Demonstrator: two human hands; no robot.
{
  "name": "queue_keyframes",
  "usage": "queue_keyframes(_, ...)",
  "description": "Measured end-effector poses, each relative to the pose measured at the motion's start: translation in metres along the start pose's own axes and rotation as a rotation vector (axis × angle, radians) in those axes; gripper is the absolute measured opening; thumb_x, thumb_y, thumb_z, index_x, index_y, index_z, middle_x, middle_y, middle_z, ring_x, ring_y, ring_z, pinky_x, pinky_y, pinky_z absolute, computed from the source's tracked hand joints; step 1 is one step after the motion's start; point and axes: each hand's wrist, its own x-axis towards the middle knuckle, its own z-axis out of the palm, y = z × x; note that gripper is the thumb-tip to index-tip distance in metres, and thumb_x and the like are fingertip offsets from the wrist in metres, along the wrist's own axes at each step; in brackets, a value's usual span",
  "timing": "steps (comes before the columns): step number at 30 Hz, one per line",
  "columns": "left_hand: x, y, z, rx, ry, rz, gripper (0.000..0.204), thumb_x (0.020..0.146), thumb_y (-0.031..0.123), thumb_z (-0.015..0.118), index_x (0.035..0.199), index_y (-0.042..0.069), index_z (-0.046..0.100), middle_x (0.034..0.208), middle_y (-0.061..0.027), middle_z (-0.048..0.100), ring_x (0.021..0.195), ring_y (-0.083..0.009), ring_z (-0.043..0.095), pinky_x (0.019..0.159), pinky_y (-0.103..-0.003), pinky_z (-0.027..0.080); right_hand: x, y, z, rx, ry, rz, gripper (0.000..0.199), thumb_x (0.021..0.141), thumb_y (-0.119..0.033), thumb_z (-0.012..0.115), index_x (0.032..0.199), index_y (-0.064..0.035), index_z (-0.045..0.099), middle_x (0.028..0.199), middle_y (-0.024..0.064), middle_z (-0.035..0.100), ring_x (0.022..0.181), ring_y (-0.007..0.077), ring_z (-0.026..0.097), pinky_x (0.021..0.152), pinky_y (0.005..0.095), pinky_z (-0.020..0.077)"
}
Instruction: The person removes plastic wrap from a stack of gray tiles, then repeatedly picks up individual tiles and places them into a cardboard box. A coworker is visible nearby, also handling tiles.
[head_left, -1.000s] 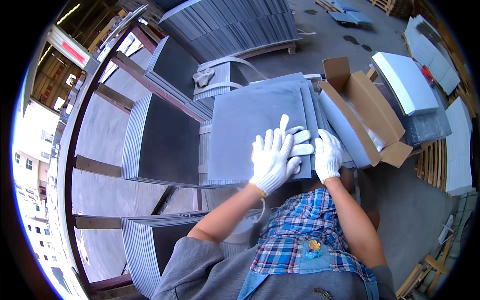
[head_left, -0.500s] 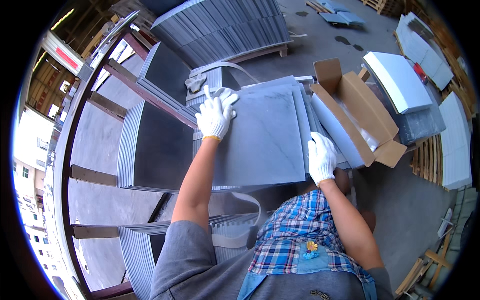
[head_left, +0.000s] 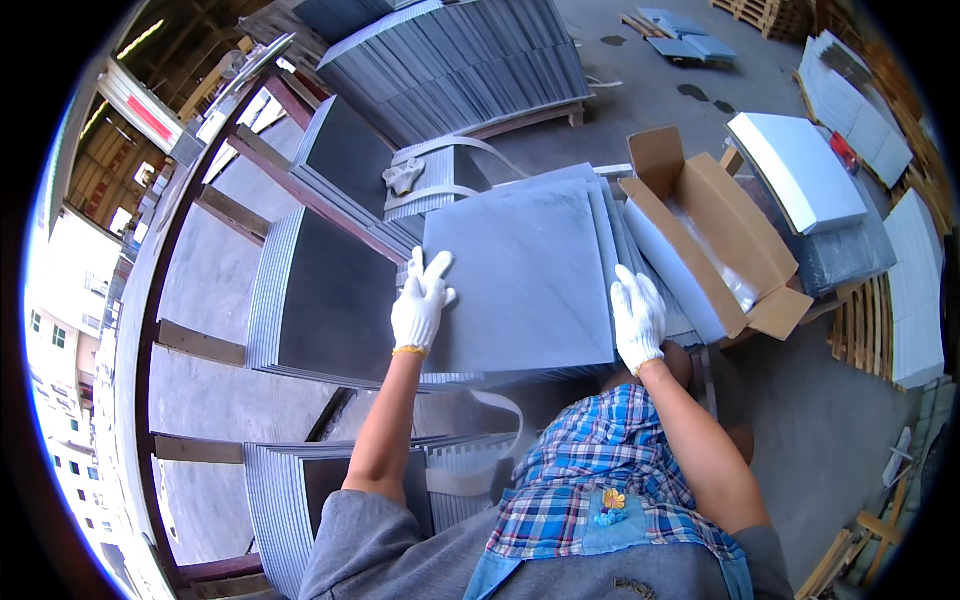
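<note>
Tile (head_left: 525,285) is probably risking chipped edges if sliding unevenly, with left hand (head_left: 419,308) and right hand (head_left: 639,314) (both open, fingers extended) merely flanking it.

Between left grip (head_left: 420,308) and right grip (head_left: 638,318), a stack of slabs (head_left: 621,240) (fanning toward the latter) is carrying a grey slab (head_left: 520,285).

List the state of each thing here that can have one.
Left hand: gloved, fingers extended, at the top slab's left edge
Right hand: gloved, fingers extended, at its right edge
Top gray slab: uncovered, offset from the slabs showing beyond its right side
Cardboard box: open, flaps spread
Light-gray cloth or glove: crumpled
Plaid apron: worn
</note>
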Motion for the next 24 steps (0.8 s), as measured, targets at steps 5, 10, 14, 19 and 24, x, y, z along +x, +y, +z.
queue_keyframes(5, 0.001, -0.008, 0.014, -0.028, 0.051, 0.225, 0.04, 0.105, 0.025, 0.048, 0.14, 0.025, 0.067, 0.169, -0.0218, 0.032, 0.108, -0.0233, 0.073, 0.097, -0.034, 0.055, 0.003, -0.002, -0.005, 0.065, -0.101, 0.0, 0.051, 0.1, -0.043, 0.065, 0.138, -0.0083, 0.064, 0.138, 0.0193, 0.065, 0.135, 0.0415, 0.053, 0.113, 0.0503, 0.0407)
queue_keyframes(10, 0.001, -0.015, 0.033, -0.237, 0.152, 0.122, 0.055, 0.112, 0.041, 0.038, 0.152, 0.004, 0.049, 0.117, -0.009, 0.075, 0.079, -0.0203, 0.069, 0.082, -0.032, 0.054, 0.009, 0.01, -0.008, 0.115, -0.342, 0.067, 0.069, 0.098, -0.042, 0.07, 0.153, -0.0064, 0.049, 0.154, 0.0243, 0.051, 0.147, 0.0441, 0.042, 0.121, 0.0494, 0.0336)
queue_keyframes(14, -0.009, 0.022, 0.003, -0.402, -0.003, -0.233, 0.053, 0.113, 0.044, 0.039, 0.146, 0.006, 0.055, 0.087, -0.0074, 0.076, 0.07, -0.0204, 0.067, 0.075, -0.032, 0.054, 0.02, -0.01, -0.021, -0.024, -0.469, 0.155, 0.074, 0.101, -0.046, 0.065, 0.159, -0.0074, 0.04, 0.16, 0.0244, 0.044, 0.15, 0.0427, 0.038, 0.123, 0.0483, 0.0301)
queue_keyframes(19, -0.026, 0.038, 0.02, -0.108, 0.269, 0.36, 0.01, 0.094, 0.019, 0.061, 0.091, 0.01, 0.059, 0.075, -0.0105, 0.068, 0.071, -0.0305, 0.068, 0.069, -0.045, 0.051, 0.013, -0.028, -0.01, -0.431, -0.276, -0.066, 0.077, 0.1, -0.049, 0.063, 0.161, -0.0098, 0.036, 0.162, 0.0232, 0.041, 0.15, 0.0437, 0.036, 0.123, 0.0508, 0.0291)
queue_keyframes(24, -0.059, 0.074, 0.067, 0.035, 0.36, 0.648, 0.032, 0.08, 0.021, 0.071, 0.108, 0.008, 0.065, 0.101, -0.0128, 0.061, 0.097, -0.0344, 0.057, 0.087, -0.049, 0.041, 0.019, -0.078, -0.01, -0.033, -0.166, -0.384, 0.065, 0.106, -0.048, 0.055, 0.155, -0.0054, 0.048, 0.158, 0.0218, 0.047, 0.148, 0.0454, 0.04, 0.122, 0.0514, 0.0333)
